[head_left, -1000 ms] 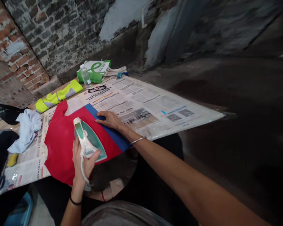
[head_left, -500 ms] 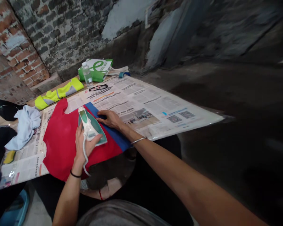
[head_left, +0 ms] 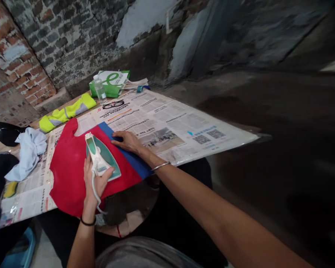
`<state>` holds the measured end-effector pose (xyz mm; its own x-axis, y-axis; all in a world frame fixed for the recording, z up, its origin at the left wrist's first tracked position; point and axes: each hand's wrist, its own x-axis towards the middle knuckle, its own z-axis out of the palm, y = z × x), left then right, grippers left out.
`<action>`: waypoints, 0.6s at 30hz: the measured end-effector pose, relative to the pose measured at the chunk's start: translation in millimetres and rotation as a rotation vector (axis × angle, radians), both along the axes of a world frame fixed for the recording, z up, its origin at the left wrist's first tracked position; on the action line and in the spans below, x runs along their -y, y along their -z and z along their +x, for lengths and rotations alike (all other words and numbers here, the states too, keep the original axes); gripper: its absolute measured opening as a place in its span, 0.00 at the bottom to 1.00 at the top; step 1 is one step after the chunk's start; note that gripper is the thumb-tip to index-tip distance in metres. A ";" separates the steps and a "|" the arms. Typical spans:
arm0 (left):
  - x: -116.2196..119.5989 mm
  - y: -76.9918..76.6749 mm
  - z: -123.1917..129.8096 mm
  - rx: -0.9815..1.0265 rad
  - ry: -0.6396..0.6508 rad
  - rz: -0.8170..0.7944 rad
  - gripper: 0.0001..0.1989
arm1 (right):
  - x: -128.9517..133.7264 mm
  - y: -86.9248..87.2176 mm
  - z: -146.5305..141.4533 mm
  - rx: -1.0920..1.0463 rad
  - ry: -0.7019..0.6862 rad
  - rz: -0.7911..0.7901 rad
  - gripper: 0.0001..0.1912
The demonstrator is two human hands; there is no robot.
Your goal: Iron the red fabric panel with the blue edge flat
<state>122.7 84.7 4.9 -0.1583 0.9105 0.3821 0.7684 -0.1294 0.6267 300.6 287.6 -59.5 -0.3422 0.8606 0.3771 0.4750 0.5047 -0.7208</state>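
Observation:
My left hand (head_left: 96, 178) grips a white and teal clothes iron (head_left: 103, 158) by its handle, thumb along the near side. The iron rests on a red piece of fabric (head_left: 69, 163) with curved cut-outs on its left side. A blue fabric strip (head_left: 134, 160) runs along the red piece's right edge. On that strip, beside the iron, lies my right hand (head_left: 128, 141). Its fingers are slightly bent and apart, and I see nothing held in it. The iron's white cord (head_left: 95, 191) hangs over my left wrist. The soleplate's underside is hidden.
Newspaper under clear plastic (head_left: 167, 115) covers the table. Toward the back are glasses (head_left: 113, 104), a bottle (head_left: 99, 90), a green-white bag (head_left: 110, 83), blue tape (head_left: 140, 89) and a yellow reflective garment (head_left: 68, 112). At left lie pale-blue cloth (head_left: 28, 152) and a yellow sponge-like piece (head_left: 10, 189).
The iron, in my left hand, has slid a little left and toward me, away from the blue strip. My right hand stays on the strip. The view has shifted slightly.

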 end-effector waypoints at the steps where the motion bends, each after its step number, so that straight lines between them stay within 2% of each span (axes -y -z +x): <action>1: 12.2 0.4 -1.2 -0.009 -0.011 -0.010 0.28 | -0.4 0.3 -0.1 -0.004 -0.001 0.001 0.15; 5: 51.9 2.7 -7.2 -0.027 -0.027 -0.059 0.30 | -1.4 1.8 0.1 -0.019 -0.011 0.020 0.14; 9: 61.8 5.8 -12.6 -0.040 -0.024 -0.071 0.31 | -1.7 3.2 0.4 -0.027 -0.012 0.031 0.15; 13: 36.1 4.0 -18.3 -0.004 -0.054 -0.068 0.35 | -1.3 4.3 0.5 -0.019 -0.013 0.031 0.15; 18: -25.5 -8.3 -27.3 0.057 -0.088 -0.047 0.32 | -1.1 4.4 0.8 -0.010 -0.013 0.016 0.16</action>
<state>95.4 110.3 13.2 -0.2589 0.9088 0.3273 0.7383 -0.0323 0.6737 301.5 288.6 -63.9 -0.3496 0.8499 0.3942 0.4606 0.5223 -0.7176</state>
